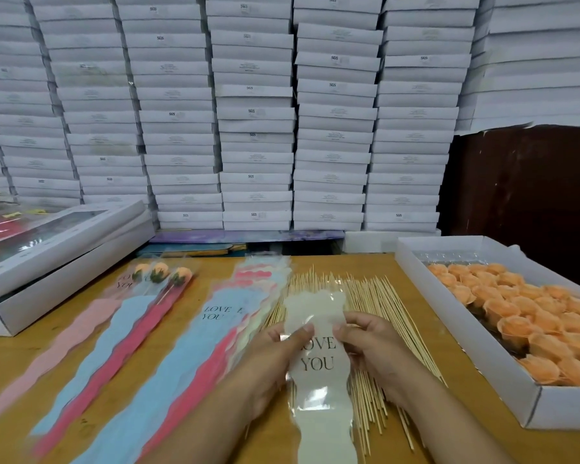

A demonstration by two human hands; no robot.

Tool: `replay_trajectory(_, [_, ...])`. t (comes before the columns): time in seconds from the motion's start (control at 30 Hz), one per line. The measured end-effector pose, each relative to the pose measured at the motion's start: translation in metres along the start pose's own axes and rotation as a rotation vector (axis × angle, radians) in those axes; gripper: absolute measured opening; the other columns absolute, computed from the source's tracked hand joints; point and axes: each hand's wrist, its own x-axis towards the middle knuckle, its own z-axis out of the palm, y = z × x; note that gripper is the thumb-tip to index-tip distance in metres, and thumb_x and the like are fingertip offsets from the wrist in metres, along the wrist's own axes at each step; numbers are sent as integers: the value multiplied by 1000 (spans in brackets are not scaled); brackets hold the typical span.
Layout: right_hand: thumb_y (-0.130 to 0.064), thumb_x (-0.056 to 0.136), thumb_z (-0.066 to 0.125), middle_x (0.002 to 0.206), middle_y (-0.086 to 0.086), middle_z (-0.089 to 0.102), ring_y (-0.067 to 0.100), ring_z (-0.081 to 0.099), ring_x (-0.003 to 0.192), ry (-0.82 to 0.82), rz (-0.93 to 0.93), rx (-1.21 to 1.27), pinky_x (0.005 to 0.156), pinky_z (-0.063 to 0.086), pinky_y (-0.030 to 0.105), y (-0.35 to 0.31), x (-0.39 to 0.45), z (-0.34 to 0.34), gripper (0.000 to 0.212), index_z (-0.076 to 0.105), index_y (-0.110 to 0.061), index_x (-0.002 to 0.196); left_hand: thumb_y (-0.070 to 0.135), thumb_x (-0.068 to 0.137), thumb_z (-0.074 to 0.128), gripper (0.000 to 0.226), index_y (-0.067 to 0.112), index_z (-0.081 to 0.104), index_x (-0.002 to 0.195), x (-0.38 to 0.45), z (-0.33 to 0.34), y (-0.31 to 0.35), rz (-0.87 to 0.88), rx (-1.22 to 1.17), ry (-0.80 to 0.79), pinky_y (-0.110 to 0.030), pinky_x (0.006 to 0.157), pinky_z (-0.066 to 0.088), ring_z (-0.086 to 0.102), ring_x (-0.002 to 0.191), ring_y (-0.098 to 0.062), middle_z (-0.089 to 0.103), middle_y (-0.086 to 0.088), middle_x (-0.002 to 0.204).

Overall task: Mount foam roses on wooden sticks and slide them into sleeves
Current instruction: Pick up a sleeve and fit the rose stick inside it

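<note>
Both hands hold 1 cream sleeve (318, 360) printed "LOVE YOU" just above the wooden table (10, 366). The left hand (275, 356) pinches its left edge, thumb on top and fingers curled underneath. The right hand (372, 343) pinches the right edge the same way, thumb on the front near the lettering. The sleeve's wavy top points away from the person and its narrow tail runs back between the wrists.

Under and just beyond both hands lies a spread of wooden sticks (375, 296). Left of the left hand is a fanned pile of sleeves (215, 329) in blue, pink and red. Further left lie 3 finished roses in sleeves (161, 274), their orange heads at the far end.

Right of the right hand, a white box (466, 333) holds rows of orange foam roses (516, 313). Far left, 2 flat window boxes (57, 249) are stacked. Behind everything stands a wall of stacked white boxes (255, 112).
</note>
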Motion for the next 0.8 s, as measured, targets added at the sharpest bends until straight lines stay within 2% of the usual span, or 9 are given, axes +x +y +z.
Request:
replay_trajectory(0.07, [-13, 90, 68, 87, 20, 74, 27, 67, 69, 5, -5, -33, 60, 55, 32, 0, 0, 2, 10, 77, -17, 94, 18, 93, 69, 22, 5, 74, 109, 2, -2, -2, 6, 9, 22, -49, 89, 58, 72, 99, -41, 74, -23, 106])
replay_trajectory(0.13, [-19, 92, 68, 84, 12, 75, 18, 66, 68, 73, -22, -100, 66, 57, 33, 0, 1, 3, 10, 73, -18, 100, 17, 94, 68, 22, 2, 73, 109, 3, -4, -4, 8, 27, 31, -48, 88, 58, 73, 98, -40, 74, -23, 105])
replay_trajectory(0.23, [-24, 96, 62, 105, -6, 69, 10, 65, 94, 290, -94, -415, 85, 56, 34, -12, 1, -5, 24, 65, -23, 120, 19, 95, 67, 19, 5, 75, 106, 2, -5, -5, 6, 56, 15, -45, 83, 59, 73, 96, -39, 75, -22, 105])
replay_trajectory(0.37, [-20, 95, 63, 106, -13, 65, 2, 60, 94, 440, -212, -623, 71, 48, 20, -51, -7, -38, 27, 67, -24, 121, 21, 95, 68, 16, 11, 78, 101, 2, -5, -6, -9, 70, -5, -40, 77, 59, 74, 95, -37, 75, -21, 105])
replay_trajectory(0.5, [-14, 90, 61, 120, -2, 67, 18, 62, 103, 604, -172, -1070, 79, 46, 31, -81, -11, -92, 37, 63, -23, 126, 21, 94, 68, 17, 10, 77, 104, 2, -4, -6, -12, 55, -11, -44, 82, 59, 73, 97, -38, 75, -21, 106])
replay_trajectory(0.53, [-13, 88, 61, 117, 0, 67, 20, 63, 97, 654, -114, -1175, 74, 49, 32, -83, -12, -105, 37, 63, -25, 123, 21, 94, 68, 17, 10, 77, 103, 3, -4, -6, -11, 52, -11, -44, 82, 59, 73, 97, -38, 75, -22, 106])
replay_trajectory(0.6, [-10, 82, 63, 96, 3, 64, 20, 63, 76, 732, 15, -1325, 62, 53, 32, -84, -13, -131, 27, 59, -25, 105, 19, 95, 67, 16, 9, 78, 100, 3, -3, -6, -10, 47, -13, -41, 78, 60, 74, 94, -38, 75, -22, 104])
replay_trajectory(0.7, [-11, 80, 66, 85, 6, 62, 23, 60, 73, 737, 174, -1468, 65, 57, 34, -72, -11, -167, 25, 63, -14, 104, 18, 95, 67, 17, 5, 77, 100, 2, -3, -6, -5, 34, -11, -41, 77, 60, 74, 92, -38, 75, -23, 103])
replay_trajectory(0.8, [-19, 78, 69, 72, 3, 63, 18, 60, 66, 691, 247, -1531, 60, 55, 30, -55, -14, -185, 8, 63, -17, 83, 16, 95, 66, 18, 2, 75, 103, 2, -3, -7, -2, 21, -11, -46, 83, 60, 73, 93, -40, 75, -24, 103])
